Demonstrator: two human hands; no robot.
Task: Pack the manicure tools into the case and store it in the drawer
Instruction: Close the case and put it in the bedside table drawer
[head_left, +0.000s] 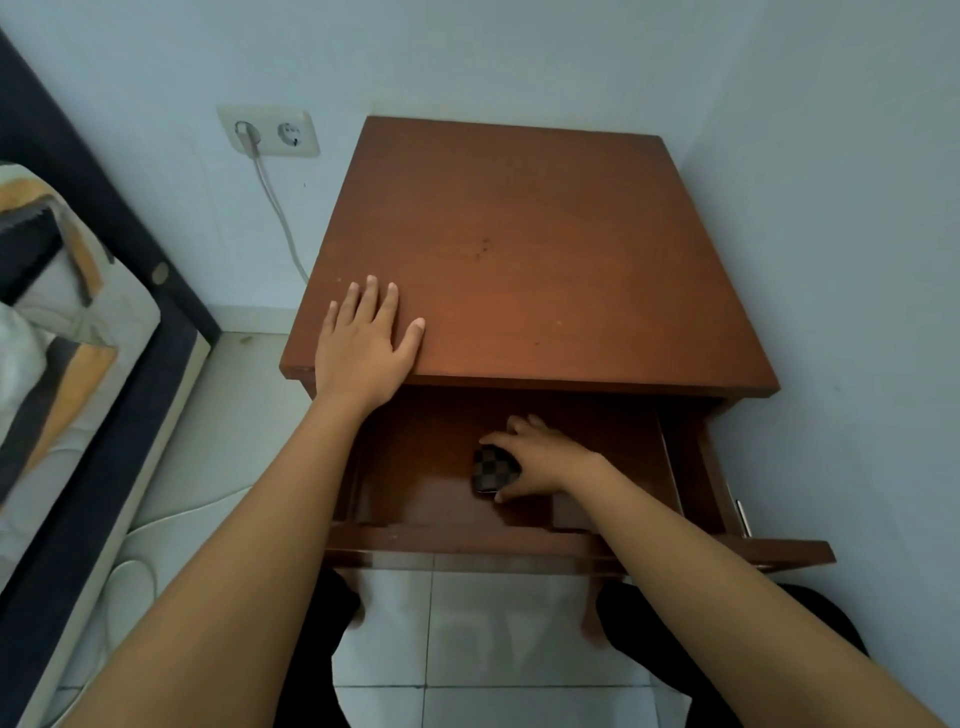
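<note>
Two hands at the open brown wooden drawer (415, 512).
Right hand (540, 460) fingers clasp the checkered dark case (491, 470); left hand (363, 348) lies flat, empty: set the case flat, then release.

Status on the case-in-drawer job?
Done: the checkered case looks closed and sits inside the open drawer. In hand: right hand grips the case; left hand lies flat on the nightstand top. Left: release, close the drawer.
</note>
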